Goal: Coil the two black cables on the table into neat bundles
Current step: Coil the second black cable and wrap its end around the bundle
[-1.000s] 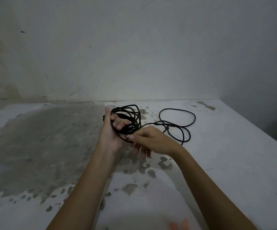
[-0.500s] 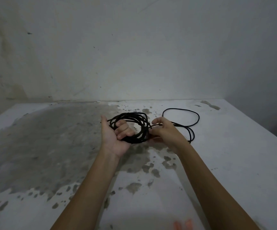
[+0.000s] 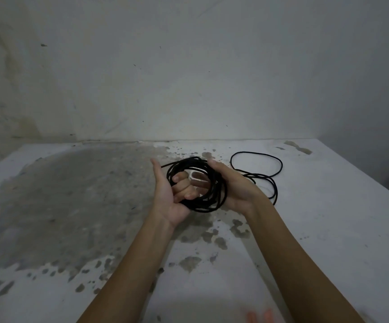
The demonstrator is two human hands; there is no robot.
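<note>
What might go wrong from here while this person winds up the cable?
1. The coil looks uneven, with strands crossing. Only the left hand, fingers hooked through it, and the right hand gripping its side keep it together. If either grip loosens, it may spring apart.
2. The loose cable on the table lies in overlapping loops. Pulling it in quickly could snag or knot it.

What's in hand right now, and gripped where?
The black cable coil, held by both hands. The left hand curls its fingers through the loops on the left side; the right hand wraps the right side. Loose cable lies untouched on the table.
</note>
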